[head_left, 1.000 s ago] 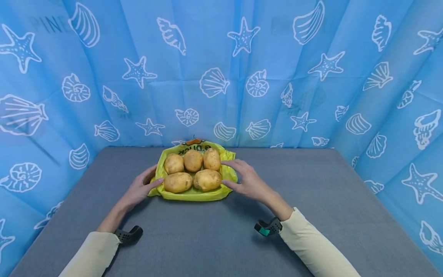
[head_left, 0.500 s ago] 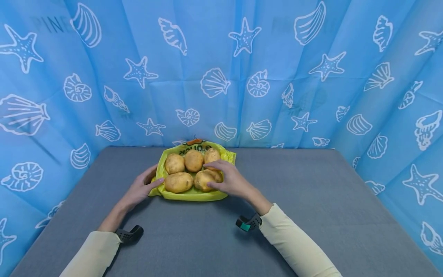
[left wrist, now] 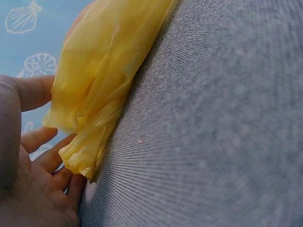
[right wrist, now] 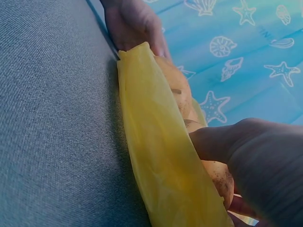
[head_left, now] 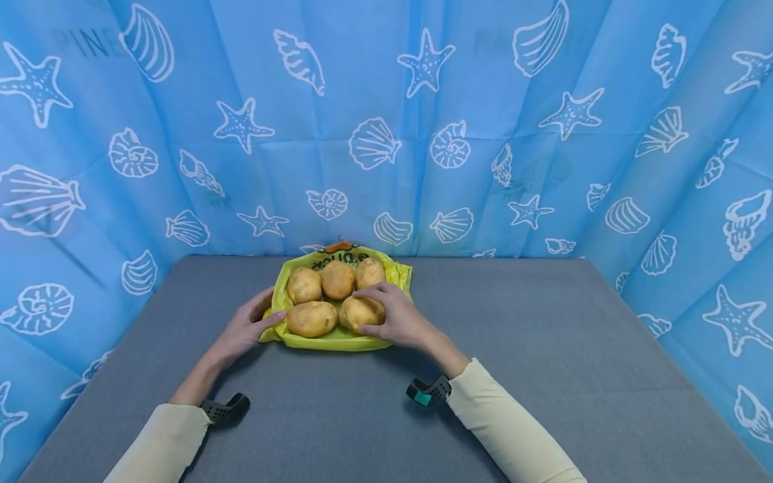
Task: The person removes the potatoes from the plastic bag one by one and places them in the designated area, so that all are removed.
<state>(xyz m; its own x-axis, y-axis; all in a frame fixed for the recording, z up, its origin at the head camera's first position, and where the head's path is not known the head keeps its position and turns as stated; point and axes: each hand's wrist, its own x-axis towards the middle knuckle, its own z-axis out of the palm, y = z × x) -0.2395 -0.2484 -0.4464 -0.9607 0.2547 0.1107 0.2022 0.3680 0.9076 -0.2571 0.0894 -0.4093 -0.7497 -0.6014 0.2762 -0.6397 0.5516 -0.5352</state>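
Several potatoes lie in two rows inside a yellow plastic bag (head_left: 338, 344) with its rim rolled down. My right hand (head_left: 401, 318) grips the front right potato (head_left: 356, 312), thumb on its near side and fingers on its far side. In the right wrist view the thumb (right wrist: 213, 142) reaches over the bag's rim. My left hand (head_left: 244, 327) holds the bag's left end, its thumb at the rim and its fingers outside. The front left potato (head_left: 311, 318) lies beside the gripped one, with three potatoes behind. The left wrist view shows the bag's folded corner (left wrist: 83, 153) between thumb and fingers.
A grey cloth-covered table (head_left: 338, 416) carries the bag near its back edge. A blue curtain (head_left: 386, 87) with white sea shells and starfish hangs behind and at both sides. Dark wrist straps (head_left: 226, 409) sit on both wrists.
My right hand has moved left from the bag's right rim to the front right potato and closed round it. The left hand and the bag have stayed in place.
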